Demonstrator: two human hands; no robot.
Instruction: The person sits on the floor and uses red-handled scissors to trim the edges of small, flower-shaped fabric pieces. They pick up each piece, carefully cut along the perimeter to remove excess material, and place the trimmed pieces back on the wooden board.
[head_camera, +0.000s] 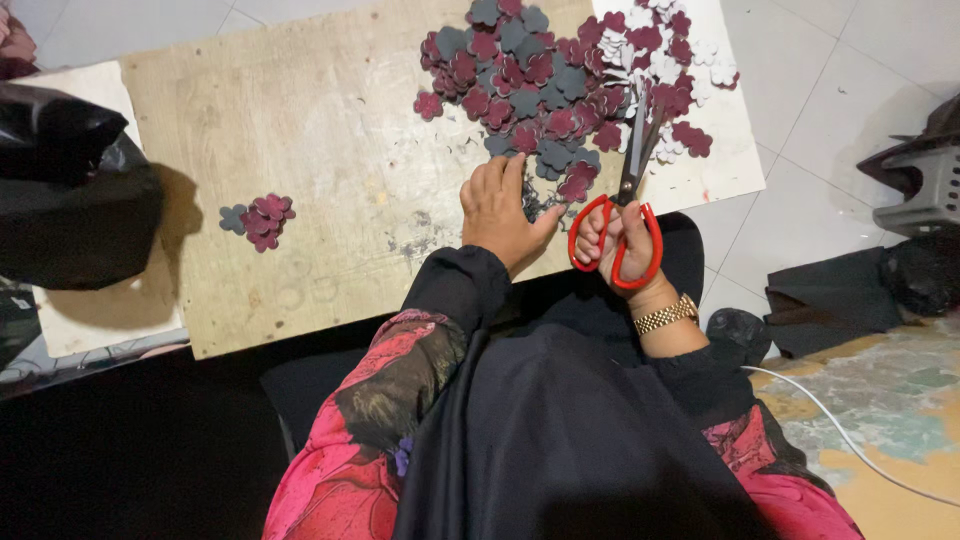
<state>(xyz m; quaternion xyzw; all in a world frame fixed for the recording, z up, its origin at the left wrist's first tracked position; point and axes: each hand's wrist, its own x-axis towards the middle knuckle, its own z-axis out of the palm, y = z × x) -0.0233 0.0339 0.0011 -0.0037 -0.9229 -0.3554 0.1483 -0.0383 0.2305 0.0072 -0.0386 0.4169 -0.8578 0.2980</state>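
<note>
White tile floor (800, 90); wooden board (300, 150); black bag (70, 190).

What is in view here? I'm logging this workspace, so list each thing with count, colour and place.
Flat wooden board: one, pale tan, on the floor.
Flower-shaped cut-outs, large pile: many, maroon, grey and white, board's far right.
Flower-shaped cut-outs, small cluster: a few, maroon and grey, board's left.
Black plastic bag: one, far left.
Red-handled scissors: one pair, blades toward the pile.
White cable: one, floor at right.
Gold wristwatch: one, right wrist.
Left hand: resting on the board.
Right hand: gripping the scissors.
</note>
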